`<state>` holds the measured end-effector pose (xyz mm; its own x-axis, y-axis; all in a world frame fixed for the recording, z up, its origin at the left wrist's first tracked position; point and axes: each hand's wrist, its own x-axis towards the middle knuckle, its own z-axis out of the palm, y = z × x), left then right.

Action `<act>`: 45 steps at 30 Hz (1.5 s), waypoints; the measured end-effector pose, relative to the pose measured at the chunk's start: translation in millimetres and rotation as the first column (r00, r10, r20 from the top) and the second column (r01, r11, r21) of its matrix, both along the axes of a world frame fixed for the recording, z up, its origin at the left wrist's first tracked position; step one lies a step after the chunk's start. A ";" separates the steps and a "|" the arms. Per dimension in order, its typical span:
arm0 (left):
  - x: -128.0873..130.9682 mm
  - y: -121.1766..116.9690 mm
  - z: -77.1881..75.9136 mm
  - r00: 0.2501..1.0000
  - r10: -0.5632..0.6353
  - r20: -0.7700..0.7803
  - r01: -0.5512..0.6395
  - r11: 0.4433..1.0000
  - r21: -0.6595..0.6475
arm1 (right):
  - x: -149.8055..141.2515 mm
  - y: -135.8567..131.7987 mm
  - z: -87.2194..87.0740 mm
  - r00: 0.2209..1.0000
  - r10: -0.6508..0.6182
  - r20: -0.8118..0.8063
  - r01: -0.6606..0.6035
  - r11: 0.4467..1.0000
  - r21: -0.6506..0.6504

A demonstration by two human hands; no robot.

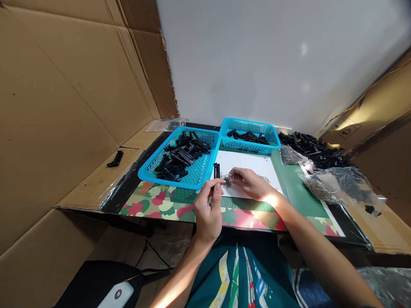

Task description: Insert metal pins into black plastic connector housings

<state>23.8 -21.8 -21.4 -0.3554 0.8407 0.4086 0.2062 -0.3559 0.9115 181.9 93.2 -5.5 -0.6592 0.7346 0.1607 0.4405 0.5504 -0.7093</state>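
My left hand [209, 208] is closed around a slim black plastic part [217, 170], which stands upright between thumb and fingers. Just to its right, my right hand [246, 183] pinches a thin metal pin [227, 175] at its fingertips, close to the black part. Beneath both hands lies a white sheet [253, 160]. Small loose metal pieces [263, 179] are scattered on that sheet, some hidden by the right hand.
A large blue basket [201, 164] at left and a smaller blue basket [250, 147] behind hold black parts. More black parts [316, 149] are heaped at right, beside clear bags [324, 186] of small metal pieces. One black part [115, 159] rests on cardboard at far left.
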 end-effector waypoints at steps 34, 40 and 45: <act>-2.6 -4.4 -5.4 1.000 0.019 0.002 -0.019 0.997 0.074 | -42.1 78.3 0.0 0.999 0.035 0.025 -0.034 0.997 -0.066; -3.9 -4.8 -1.4 0.999 -0.013 -0.038 0.015 0.999 0.035 | -36.8 80.2 2.6 0.993 0.091 0.078 -0.087 0.995 -0.048; -4.7 -1.9 3.2 0.997 -0.041 -0.070 0.043 0.999 0.019 | -23.0 66.2 1.8 0.989 0.109 0.099 -0.111 0.994 0.006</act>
